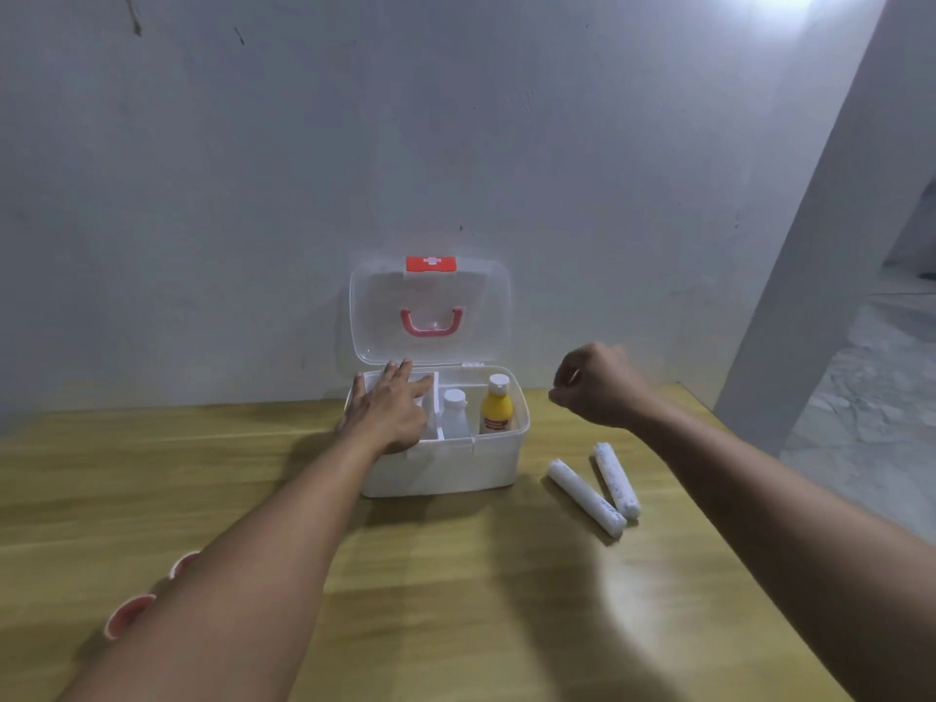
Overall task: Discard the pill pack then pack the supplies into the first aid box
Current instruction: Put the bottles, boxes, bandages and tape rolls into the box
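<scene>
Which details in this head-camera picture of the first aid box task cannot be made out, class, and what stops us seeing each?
- Left compartment of the first aid box: covered by the left hand.
- Yellow bottle label: too small and blurred.
- Red-rimmed items: mostly behind the left forearm.
- Right hand: curled; whether it holds anything is hidden.
- Pill pack: not visible.

One head-worn camera looks forward and down across the table (456,600). It faces the wall (253,195) closely.
</scene>
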The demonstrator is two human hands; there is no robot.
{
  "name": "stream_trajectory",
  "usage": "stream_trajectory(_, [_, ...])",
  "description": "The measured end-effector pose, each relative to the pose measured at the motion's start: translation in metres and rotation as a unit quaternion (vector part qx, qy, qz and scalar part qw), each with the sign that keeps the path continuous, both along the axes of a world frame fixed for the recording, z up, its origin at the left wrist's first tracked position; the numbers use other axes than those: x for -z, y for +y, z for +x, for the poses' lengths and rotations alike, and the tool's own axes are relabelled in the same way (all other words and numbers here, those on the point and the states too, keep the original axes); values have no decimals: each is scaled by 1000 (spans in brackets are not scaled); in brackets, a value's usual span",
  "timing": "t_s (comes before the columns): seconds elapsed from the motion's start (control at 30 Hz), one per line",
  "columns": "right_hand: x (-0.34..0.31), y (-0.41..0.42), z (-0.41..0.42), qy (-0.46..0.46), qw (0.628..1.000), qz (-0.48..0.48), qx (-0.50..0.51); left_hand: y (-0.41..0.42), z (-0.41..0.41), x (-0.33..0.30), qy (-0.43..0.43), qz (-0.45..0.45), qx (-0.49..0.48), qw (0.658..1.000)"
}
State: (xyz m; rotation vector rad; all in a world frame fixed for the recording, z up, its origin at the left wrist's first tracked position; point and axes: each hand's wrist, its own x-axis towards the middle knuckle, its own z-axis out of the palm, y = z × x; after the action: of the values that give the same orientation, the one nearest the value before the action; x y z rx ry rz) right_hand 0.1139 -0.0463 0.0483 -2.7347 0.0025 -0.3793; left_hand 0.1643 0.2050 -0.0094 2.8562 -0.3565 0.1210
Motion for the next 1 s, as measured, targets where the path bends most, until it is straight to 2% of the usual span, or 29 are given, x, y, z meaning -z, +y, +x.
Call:
stream_trajectory(0.07, [10,-9,-7,99,991,-84,40,1,1,0,0,2,0,1000])
stream_trajectory(0.13, [25,-16,-12,172,975,-123,65,1,1,0,0,5,3,1000])
stream_trajectory(0.23, [44,-24,-17,196,968,-140,66,1,0,0,0,2,3,1000])
stream_trajectory(0.5, [54,-21,-12,206,976,-70,-6,1,1,1,0,0,2,1000])
stream_trajectory(0.7, [59,2,-15,219,955,-188,-70,1,0,1,-4,-5,4,1000])
stream_trajectory(0.83, [55,7,-18,185,959,-202,-69,1,-1,0,-5,-1,2,1000])
stream_trajectory(1.0, [20,3,-20,91,987,-121,-47,1,-2,0,-3,2,5,1000])
